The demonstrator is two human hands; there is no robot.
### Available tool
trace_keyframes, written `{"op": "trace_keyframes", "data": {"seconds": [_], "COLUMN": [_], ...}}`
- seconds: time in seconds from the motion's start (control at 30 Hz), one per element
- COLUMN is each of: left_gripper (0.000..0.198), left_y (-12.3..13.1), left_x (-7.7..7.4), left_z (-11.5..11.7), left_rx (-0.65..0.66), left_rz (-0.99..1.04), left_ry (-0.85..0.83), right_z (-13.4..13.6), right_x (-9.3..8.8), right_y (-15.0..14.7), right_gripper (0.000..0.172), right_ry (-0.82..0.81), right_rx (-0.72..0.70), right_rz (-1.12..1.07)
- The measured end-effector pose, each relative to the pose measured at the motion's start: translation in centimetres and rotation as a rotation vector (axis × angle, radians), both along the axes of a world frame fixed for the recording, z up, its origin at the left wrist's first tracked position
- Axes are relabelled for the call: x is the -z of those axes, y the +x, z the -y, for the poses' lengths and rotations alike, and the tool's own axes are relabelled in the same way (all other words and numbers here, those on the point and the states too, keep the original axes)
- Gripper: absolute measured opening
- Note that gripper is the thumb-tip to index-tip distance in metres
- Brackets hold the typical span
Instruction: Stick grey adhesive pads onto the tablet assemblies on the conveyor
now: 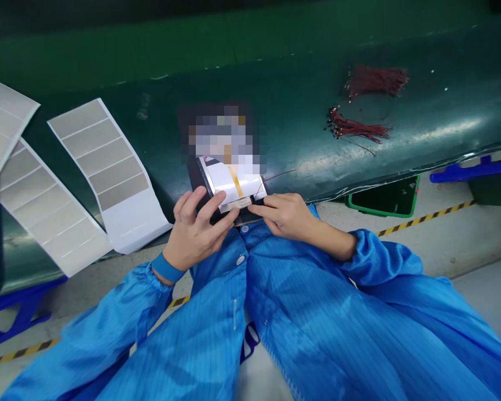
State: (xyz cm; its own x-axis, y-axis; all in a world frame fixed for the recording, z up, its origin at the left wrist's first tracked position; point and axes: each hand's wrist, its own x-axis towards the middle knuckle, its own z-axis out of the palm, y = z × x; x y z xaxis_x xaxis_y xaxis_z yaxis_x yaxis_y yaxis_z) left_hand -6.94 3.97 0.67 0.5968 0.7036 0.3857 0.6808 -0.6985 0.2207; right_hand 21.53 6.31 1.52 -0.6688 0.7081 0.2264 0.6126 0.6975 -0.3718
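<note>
A flat electronic unit with a white panel (223, 184) and a strip of amber tape (236, 181) lies at the table's near edge. Its far part is blurred out. Along its near side runs a narrow pale strip (239, 204). My left hand (196, 225) rests over the unit's left corner, fingers spread, with fingertips on the panel and strip. At the strip's right end is my right hand (286, 214), index finger reaching to it and the other fingers curled; what it may pinch is hidden. A thin dark red wire (279, 175) trails right from the unit.
Sheets of grey rectangular labels (104, 150) lie on the left of the green table (292, 83). Two bundles of dark red wires (378, 82) lie to the right. Below the table edge stands a green bin (384, 200), near a blue stool (476, 167).
</note>
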Motion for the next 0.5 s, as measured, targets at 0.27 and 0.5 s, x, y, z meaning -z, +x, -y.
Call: {"op": "trace_keyframes", "data": {"seconds": [0.27, 0.5], "left_gripper": [0.036, 0.06], "left_y": [1.2, -1.1], "left_x": [-0.7, -0.8], "left_z": [-1.8, 0.8], "left_rx": [0.039, -0.024], "left_rz": [0.034, 0.012], "left_ry": [-0.148, -0.149], "right_z": [-0.1, -1.9], "right_x": [-0.5, -3.3], "right_y": [-1.0, 1.6], "right_gripper": [0.045, 0.03], "right_ry": [-0.385, -0.704], "right_rx": [0.186, 0.337], "right_rz": [-0.032, -0.436]}}
